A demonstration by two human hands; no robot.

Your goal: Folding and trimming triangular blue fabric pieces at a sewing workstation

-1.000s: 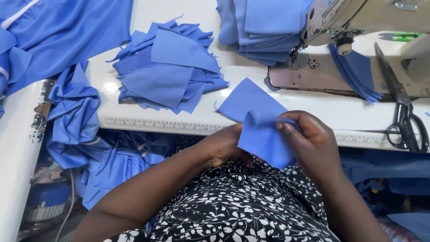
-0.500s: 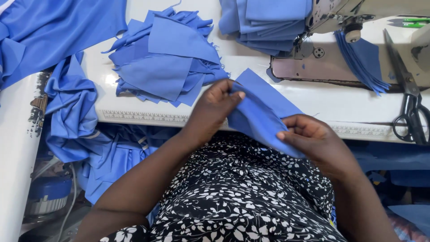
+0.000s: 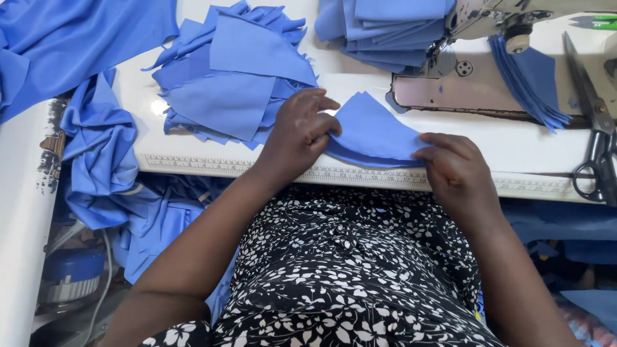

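In the head view, a folded blue fabric piece (image 3: 376, 132) is pinched at its left edge by the left hand (image 3: 299, 132) and pressed at its right corner by the right hand (image 3: 453, 167), at the front edge of the white counter (image 3: 514, 144). A pile of blue cut pieces (image 3: 234, 80) lies just left; scissors (image 3: 594, 138) are seen far right.

White sewing table (image 3: 360, 138) — ruler-edged, brightly lit, cluttered below
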